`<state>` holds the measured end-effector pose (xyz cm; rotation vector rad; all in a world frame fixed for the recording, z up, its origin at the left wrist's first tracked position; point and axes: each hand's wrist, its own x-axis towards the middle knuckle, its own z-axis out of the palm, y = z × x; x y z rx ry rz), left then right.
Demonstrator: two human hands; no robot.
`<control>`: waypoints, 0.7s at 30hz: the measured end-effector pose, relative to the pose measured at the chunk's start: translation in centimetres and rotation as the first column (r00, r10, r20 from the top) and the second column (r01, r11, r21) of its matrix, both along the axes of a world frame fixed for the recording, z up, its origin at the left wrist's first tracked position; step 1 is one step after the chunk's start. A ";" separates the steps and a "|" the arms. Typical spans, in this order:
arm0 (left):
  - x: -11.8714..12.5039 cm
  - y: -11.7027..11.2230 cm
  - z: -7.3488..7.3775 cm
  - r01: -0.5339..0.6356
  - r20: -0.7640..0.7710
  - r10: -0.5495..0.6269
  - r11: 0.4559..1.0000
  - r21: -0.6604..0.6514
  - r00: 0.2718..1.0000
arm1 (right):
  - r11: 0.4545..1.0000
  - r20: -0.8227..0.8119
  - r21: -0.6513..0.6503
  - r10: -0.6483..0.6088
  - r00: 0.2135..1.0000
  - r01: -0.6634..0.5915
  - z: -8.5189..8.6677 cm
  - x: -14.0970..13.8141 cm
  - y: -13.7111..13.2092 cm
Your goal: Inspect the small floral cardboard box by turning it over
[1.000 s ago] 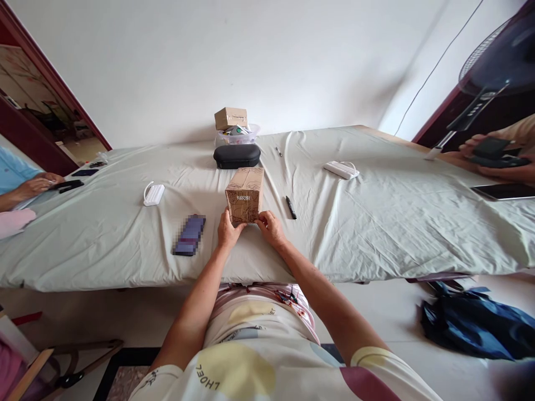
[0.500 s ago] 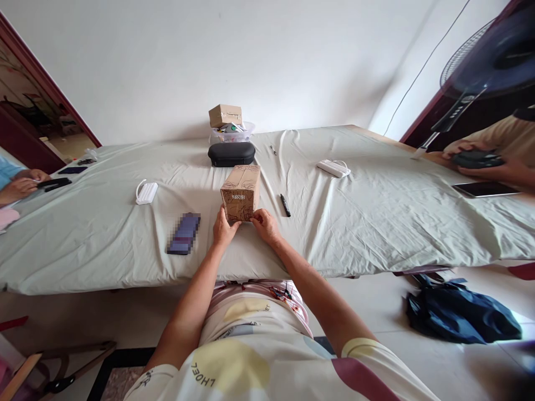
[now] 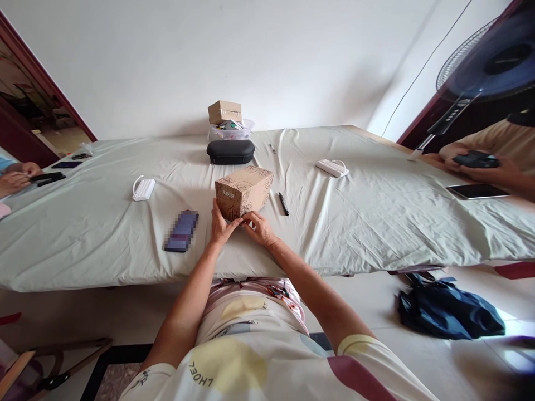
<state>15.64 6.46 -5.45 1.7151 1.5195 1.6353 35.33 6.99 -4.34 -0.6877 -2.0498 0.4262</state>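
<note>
**Both hands at the near corner of a skewed box**

The cardboard box [image 3: 243,192] sits on the cloth-covered table [image 3: 355,223], straight ahead of the person and just beyond the fingertips. It does not lie square to them. Its long axis runs from near-left to far-right, so the short printed end faces toward the left hand [image 3: 220,225] and the long side faces toward the right hand [image 3: 259,227]. The lower near corner falls between the two hands, which are about equally close to it, and both arms reach forward from the table's near edge.

The left hand is spread, with its fingers up against the bottom of the short end and its thumb pointing in under the corner. The right hand is loosely curled, its fingertips touching the bottom edge of the long side right by that corner. Neither hand is closed around the box, so this is contact with the fingers, not a full grip. I cannot tell whether the box rests flat on the cloth or is tipped a little.

A black pen [image 3: 283,204] lies just to the right of the box, apart from it. A phone [image 3: 181,230] lies to the left, near the left wrist. Farther back is a black case [image 3: 230,151], with a smaller box [image 3: 224,112] behind it on top of a plastic tub. At both ends of the table other people's hands are busy with their own dark gadgets, well away from this box.
</note>
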 end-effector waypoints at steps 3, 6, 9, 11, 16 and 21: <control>0.2 0.0 0.0 0.009 -0.019 -0.009 1.000 -0.005 1.000 | 0.999 0.010 0.030 -0.013 1.000 0.013 -0.1 -0.1 0.0; 0.2 0.0 0.0 -0.003 -0.037 0.002 1.000 -0.028 0.999 | 0.999 0.031 0.027 -0.030 0.999 0.029 -0.3 -0.2 0.0; 0.3 0.1 -0.2 -0.031 -0.011 0.030 0.997 -0.067 0.999 | 0.999 0.045 0.019 -0.033 0.998 0.032 -0.5 -0.2 0.1; 0.3 0.1 -0.2 -0.034 0.017 0.036 0.997 -0.076 0.999 | 0.999 0.050 0.016 -0.045 0.998 0.045 -0.6 -0.2 0.1; 0.3 0.0 -0.2 -0.037 0.034 0.039 0.997 -0.064 0.999 | 0.998 0.052 0.011 -0.057 0.997 0.057 -0.7 0.0 0.5; 0.0 -0.1 0.0 -0.023 0.066 0.026 0.999 -0.036 0.997 | 0.988 0.036 -0.044 -0.149 0.988 0.151 -0.8 0.5 1.1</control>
